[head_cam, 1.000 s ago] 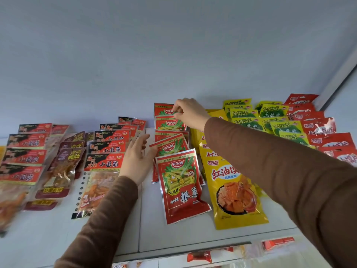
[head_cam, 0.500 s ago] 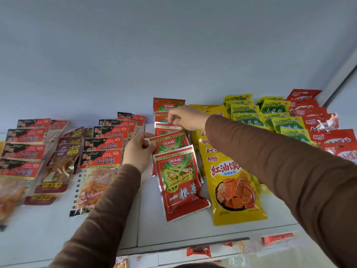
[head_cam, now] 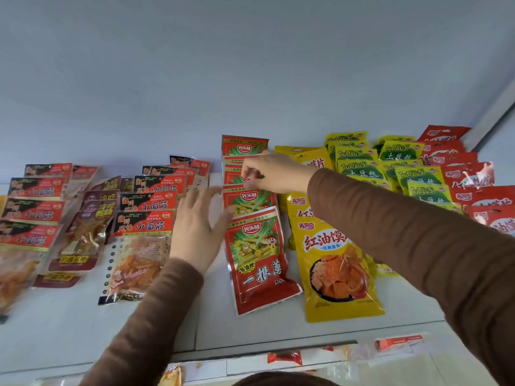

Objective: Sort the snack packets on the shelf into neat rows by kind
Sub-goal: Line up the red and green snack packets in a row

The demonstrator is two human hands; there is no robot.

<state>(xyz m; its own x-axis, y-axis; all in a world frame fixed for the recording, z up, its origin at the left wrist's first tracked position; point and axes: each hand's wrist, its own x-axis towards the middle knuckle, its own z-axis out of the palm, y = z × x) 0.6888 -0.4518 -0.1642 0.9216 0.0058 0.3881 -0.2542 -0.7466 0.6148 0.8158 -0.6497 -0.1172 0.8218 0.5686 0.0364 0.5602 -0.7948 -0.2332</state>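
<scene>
Red packet row (head_cam: pixel 252 207) unchanged; left hand (head_cam: pixel 196 227) has opened flat.

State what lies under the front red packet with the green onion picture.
The front red packet overlaps the lower part of another red packet of the same kind; more run back in a row. Its near end rests on the white shelf. The covered lower parts cannot be seen.
</scene>
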